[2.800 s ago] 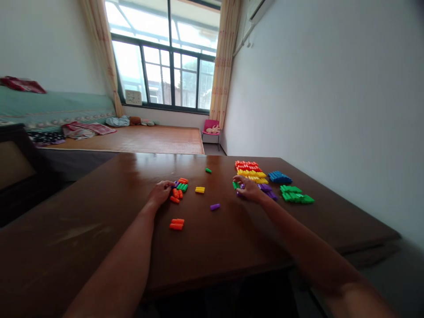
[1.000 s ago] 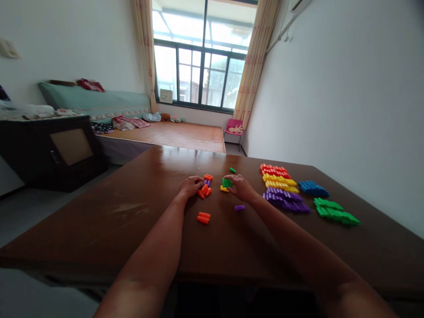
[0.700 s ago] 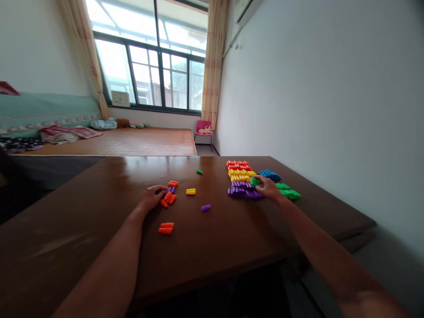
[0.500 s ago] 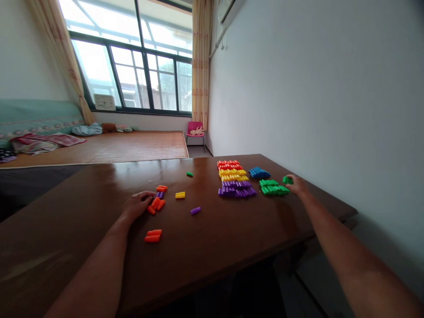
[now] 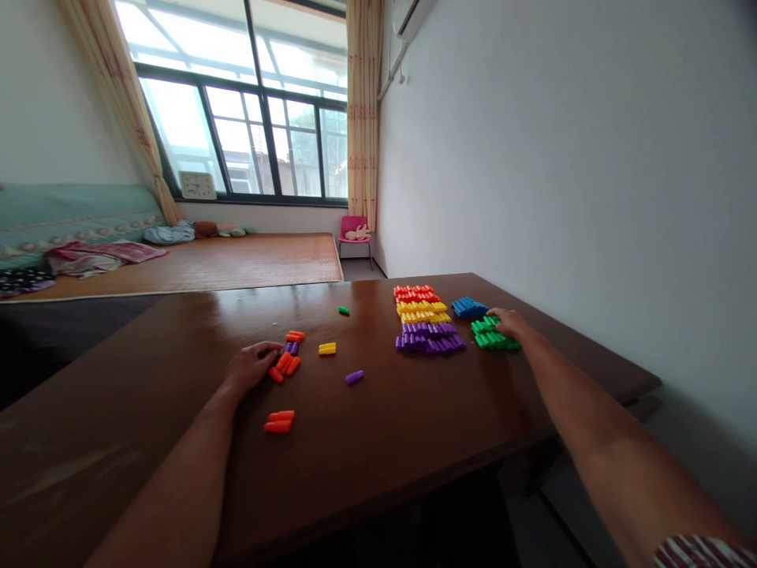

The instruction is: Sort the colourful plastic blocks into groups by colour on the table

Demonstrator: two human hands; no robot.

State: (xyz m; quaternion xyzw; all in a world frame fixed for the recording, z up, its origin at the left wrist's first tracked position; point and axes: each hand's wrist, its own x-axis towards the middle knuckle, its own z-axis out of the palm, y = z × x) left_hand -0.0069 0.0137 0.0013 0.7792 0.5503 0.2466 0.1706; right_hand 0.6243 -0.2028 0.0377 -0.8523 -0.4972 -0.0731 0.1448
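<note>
My left hand (image 5: 254,368) rests on the table beside a loose cluster of small plastic tubes, its fingers curled together; what they hold, if anything, is hidden. In that cluster lie orange tubes (image 5: 285,364) and purple tubes (image 5: 292,347). At the right, my right hand (image 5: 509,322) is closed at the back of the stacked green tubes (image 5: 495,340), its fingertips on green pieces. Blue tubes (image 5: 469,307) sit just behind and left of it. Purple rows (image 5: 430,341), yellow rows (image 5: 423,312) and red-orange rows (image 5: 415,294) line up further left.
Loose on the brown table (image 5: 378,450) are a pair of orange tubes (image 5: 279,422), two yellow tubes (image 5: 327,349), a purple tube (image 5: 355,377) and a green tube (image 5: 344,311). A wall (image 5: 561,158) runs along the right; a bed (image 5: 266,252) stands beyond the table.
My right hand has moved left with its green tubes, from beyond the right end of the green stack onto its back part. My left hand has stayed by the cluster.
</note>
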